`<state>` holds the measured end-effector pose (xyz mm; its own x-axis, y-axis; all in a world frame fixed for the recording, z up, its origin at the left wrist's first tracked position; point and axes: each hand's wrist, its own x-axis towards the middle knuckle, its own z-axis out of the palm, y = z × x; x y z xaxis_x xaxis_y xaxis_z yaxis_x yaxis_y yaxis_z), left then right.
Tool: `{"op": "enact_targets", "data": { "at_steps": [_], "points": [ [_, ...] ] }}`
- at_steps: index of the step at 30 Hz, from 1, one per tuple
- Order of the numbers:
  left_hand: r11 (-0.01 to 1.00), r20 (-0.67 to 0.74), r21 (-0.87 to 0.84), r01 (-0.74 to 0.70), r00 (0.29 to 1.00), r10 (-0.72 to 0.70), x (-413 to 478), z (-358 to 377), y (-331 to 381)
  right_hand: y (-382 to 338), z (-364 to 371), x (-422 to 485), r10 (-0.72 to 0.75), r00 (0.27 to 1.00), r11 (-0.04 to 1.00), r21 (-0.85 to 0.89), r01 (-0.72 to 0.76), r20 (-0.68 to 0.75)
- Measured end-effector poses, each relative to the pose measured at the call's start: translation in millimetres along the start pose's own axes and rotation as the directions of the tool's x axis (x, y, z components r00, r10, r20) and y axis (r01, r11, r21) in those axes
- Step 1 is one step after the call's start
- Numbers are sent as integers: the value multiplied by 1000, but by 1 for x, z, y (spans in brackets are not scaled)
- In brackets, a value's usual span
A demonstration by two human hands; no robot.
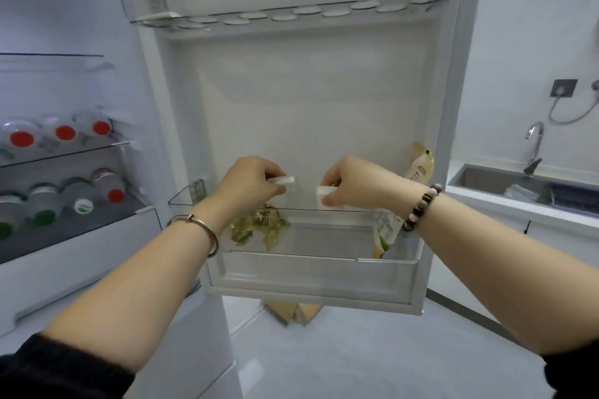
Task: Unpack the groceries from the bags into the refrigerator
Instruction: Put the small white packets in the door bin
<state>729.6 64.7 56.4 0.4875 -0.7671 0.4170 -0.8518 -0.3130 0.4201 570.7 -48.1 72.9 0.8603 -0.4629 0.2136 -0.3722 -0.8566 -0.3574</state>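
Head view: both forearms reach toward the open refrigerator door [308,100]. The left hand [251,185] curls its fingers round a white-capped container [282,180], thumb beneath and fingers over the cap. Its grip is closed on the top, and the body below is too clear and blurred to make out. The right hand [351,183] pinches the other white-capped container [325,193] the same way, thumb on the near side. The two caps sit near each other but apart, both just above the rim of the lower door bin [311,238].

Inside that bin, a crumpled green-yellow packet [259,227] lies at the left, under the left hand. A pale pouch [384,230] stands at the right end, with a yellow pouch [421,162] rising behind the right wrist. The upper door shelf [155,6] carries a row of white discs.

At the left, the refrigerator shelves [64,152] hold lying bottles with red caps [64,132] and green caps [43,216]. A brown bag [291,312] rests on the floor under the door. A sink [479,180] with a faucet [534,146] stands at the right.
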Motion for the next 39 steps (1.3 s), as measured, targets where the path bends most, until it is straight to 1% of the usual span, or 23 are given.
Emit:
{"op": "enact_targets", "data": {
  "at_steps": [4,7,10,12,15,17,19,20,21,23,25,27,28,30,32,34,35,37,38,39],
  "points": [
    [999,19,-33,30,999,-29,6,5,-15,-6,18,38,51,978,992,-122,-27,201],
    [999,32,-18,38,999,-38,7,7,-18,-11,32,53,83,943,971,-240,-3,323],
    [998,40,-26,57,998,-56,8,8,-20,-14,40,59,51,929,925,-367,94,367],
    [997,36,-39,63,997,-61,9,9,-22,-13,41,63,41,926,924,-367,108,375],
    [997,18,-52,55,998,-54,8,10,-23,-11,42,65,67,923,927,-365,83,380],
    [995,2,-82,50,999,-50,8,10,-24,-6,41,65,93,897,957,-288,39,432],
    [993,-10,-105,49,999,-50,7,10,-24,-1,34,63,129,867,986,-159,-58,481],
    [992,-14,-113,48,999,-50,7,9,-24,1,30,62,137,863,990,-85,-110,486],
    [991,-17,-122,47,999,-49,6,9,-23,3,27,62,140,871,988,-12,-152,472],
    [990,-26,-136,29,999,-33,4,8,-22,3,22,62,148,909,968,131,-214,390],
    [988,-23,-153,16,1000,-19,3,7,-21,-1,17,62,192,921,895,324,-306,339],
    [986,-12,-169,6,1000,-8,1,7,-21,-5,13,63,218,894,758,509,-407,391],
    [984,-7,-177,0,1000,-2,1,6,-21,-8,13,63,212,880,696,567,-442,426],
    [980,4,-196,-14,1000,15,0,6,-21,-12,16,62,211,861,589,643,-491,464],
    [977,16,-211,-32,999,36,-1,5,-21,-15,21,63,239,849,476,706,-525,470],
    [977,23,-207,-54,998,61,0,5,-21,-17,25,64,276,841,400,740,-541,466],
    [977,25,-203,-64,997,70,1,5,-22,-18,26,64,294,838,393,742,-544,458],
    [976,19,-204,-77,996,82,1,5,-23,-16,25,64,335,849,416,744,-523,409],
    [976,12,-205,-80,996,84,2,6,-23,-13,22,63,363,857,447,738,-504,366],
    [977,3,-198,-83,996,85,2,7,-24,-10,18,62,392,865,502,715,-487,314]
  ]
}}
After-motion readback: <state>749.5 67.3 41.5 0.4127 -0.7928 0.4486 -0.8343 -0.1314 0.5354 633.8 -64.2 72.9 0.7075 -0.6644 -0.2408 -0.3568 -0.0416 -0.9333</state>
